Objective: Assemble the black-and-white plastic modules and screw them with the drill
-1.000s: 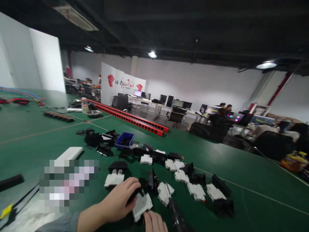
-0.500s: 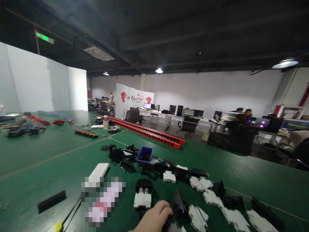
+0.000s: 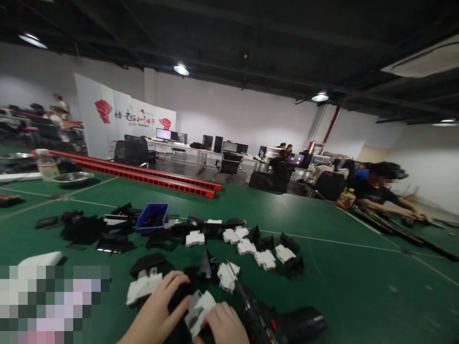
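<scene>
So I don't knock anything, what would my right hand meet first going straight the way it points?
Probably the white plastic piece just ahead of your right hand; it may already be touching, though depth is unclear.

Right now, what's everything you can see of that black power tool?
The black power tool lies on its side on the green table, just right of the right hand, which does not grip it. Its casing looks like plastic, with a small red part. A slim bit points forward and slightly left, overlapping a white piece in view; contact is unclear. The handle extends rightward; the rear is cropped.
</scene>
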`<state>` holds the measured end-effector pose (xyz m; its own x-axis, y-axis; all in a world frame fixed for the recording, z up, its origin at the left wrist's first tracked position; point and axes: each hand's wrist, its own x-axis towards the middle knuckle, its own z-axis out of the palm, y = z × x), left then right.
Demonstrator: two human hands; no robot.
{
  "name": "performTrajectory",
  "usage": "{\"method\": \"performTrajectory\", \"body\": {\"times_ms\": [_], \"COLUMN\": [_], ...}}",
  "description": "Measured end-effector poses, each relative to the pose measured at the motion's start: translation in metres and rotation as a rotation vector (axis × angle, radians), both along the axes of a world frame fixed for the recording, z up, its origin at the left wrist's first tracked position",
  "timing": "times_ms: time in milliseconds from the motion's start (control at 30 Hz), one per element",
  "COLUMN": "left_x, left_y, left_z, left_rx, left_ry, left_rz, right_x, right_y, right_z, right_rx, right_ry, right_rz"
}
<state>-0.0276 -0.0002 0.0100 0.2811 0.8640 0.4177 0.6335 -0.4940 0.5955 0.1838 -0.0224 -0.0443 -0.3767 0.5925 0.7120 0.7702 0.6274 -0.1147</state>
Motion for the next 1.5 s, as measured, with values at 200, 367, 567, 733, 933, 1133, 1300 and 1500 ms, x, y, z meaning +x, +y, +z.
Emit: {"method": "performTrajectory", "body": {"times_ms": [200, 367, 567, 733, 933, 1133, 1300, 1500], "left_x": [0.002, 0.006, 0.006, 0.012, 0.012, 0.009, 0.005, 0.013], "left_y": [-0.002, -0.001, -0.009, -0.016, -0.004, 0.004, 0.008, -0.003], "left_z": [-0.003, -0.008, -0.006, -0.001, -0.003, -0.007, -0.006, 0.001], "left_rx": [0.093, 0.047, -0.147, -0.095, -0.066, -0.305, -0.458, -0.832], "left_ry": [0.006, -0.121, -0.348, -0.412, -0.462, -0.706, -0.899, -1.265], "left_rz": [0.054, 0.160, 0.144, 0.169, 0.264, 0.224, 0.173, 0.194], "right_x": [-0.006, -0.001, 0.000, -0.009, -0.010, -0.003, 0.003, -0.001], "right_y": [-0.023, -0.024, -0.021, -0.007, 0.003, -0.008, -0.017, -0.025], "right_z": [0.047, 0.050, 0.047, 0.034, 0.030, 0.043, 0.048, 0.053], "right_rx": [-0.339, -0.350, -0.245, -0.200, -0.226, -0.103, 0.051, 0.079], "right_ry": [-0.032, 0.017, 0.069, 0.019, 0.015, 0.074, 0.085, 0.086], "right_rz": [-0.074, -0.105, -0.150, -0.137, -0.102, -0.135, -0.108, -0.050]}}
